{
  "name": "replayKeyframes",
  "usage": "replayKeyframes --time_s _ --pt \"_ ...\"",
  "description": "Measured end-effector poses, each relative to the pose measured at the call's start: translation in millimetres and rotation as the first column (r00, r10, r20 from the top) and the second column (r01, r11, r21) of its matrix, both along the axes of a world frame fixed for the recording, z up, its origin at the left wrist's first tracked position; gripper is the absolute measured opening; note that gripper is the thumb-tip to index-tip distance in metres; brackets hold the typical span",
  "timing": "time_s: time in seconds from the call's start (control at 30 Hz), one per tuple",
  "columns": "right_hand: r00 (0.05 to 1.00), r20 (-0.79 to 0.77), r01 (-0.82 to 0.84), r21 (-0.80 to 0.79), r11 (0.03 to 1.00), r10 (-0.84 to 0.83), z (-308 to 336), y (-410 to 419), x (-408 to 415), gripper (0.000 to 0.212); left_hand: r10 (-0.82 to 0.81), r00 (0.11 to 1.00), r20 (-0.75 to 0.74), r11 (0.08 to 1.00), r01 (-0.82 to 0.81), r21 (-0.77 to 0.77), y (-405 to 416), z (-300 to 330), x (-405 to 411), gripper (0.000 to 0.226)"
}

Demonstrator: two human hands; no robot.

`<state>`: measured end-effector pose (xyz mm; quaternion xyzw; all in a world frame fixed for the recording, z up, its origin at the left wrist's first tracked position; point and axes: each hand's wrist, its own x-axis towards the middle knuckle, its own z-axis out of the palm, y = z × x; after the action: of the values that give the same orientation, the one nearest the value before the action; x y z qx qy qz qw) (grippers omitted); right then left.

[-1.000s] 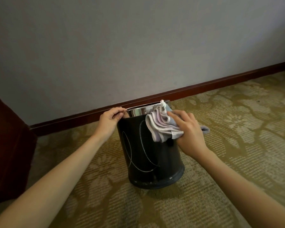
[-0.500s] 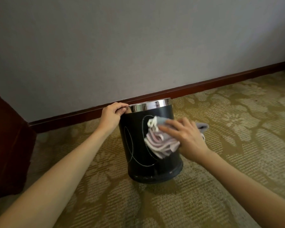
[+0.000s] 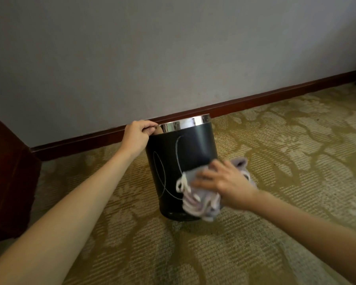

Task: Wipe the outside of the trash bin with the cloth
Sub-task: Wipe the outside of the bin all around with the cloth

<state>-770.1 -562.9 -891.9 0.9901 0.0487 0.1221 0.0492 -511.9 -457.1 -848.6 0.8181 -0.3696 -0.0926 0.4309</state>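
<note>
Black and glossy, the bin [image 3: 181,161] stood on the patterned carpet [image 3: 275,212] near the wall [image 3: 173,48], just in front of the dark baseboard [image 3: 255,101]. It leaned a little, its base set nearer the person than its chrome rim [image 3: 185,124]. Thin pale curved lines ran down its side.

The left hand [image 3: 136,136] was closed on the rim at the bin's left edge, fingers curled over the top and seemingly hooked inside. The right hand [image 3: 224,182] lay flat with fingers spread, pressing the cloth [image 3: 197,198] against the lower right of the bin's side, close to the base. The cloth was bunched and folded, pale grey with lighter edging; part of it stuck out behind the hand and some hung toward the carpet.

By the look of it, the bin was light and stiff: one hand at the rim seemed enough to steady and tip it. Its smooth wall would likely slide under a palm, so the rim looked the surest place to hold, and the bin could be turned from there to bring unwiped sides round. The cloth was soft and limp; it would need the whole palm behind it, or loose folds could drag on the carpet and slip out from under the fingers
</note>
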Motion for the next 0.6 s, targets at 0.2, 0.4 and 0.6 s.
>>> replayKeyframes --time_s 0.2,0.4,0.6 --pt "0.912 0.272 0.267 0.174 0.948 -0.307 34 -18 42 0.057 -0.021 0.996 0.082 0.998 0.016 0.061 -6 7 -9 0.022" --pt "0.999 -0.033 -0.036 -0.074 0.997 0.034 -29 23 -19 0.042 -0.033 0.997 0.075 0.996 0.026 0.091 -4 11 -10 0.025" --pt "0.987 0.037 0.151 0.122 0.981 -0.156 1 16 0 0.059 -0.114 0.990 0.086 0.988 0.104 0.111 -12 16 -16 0.024"
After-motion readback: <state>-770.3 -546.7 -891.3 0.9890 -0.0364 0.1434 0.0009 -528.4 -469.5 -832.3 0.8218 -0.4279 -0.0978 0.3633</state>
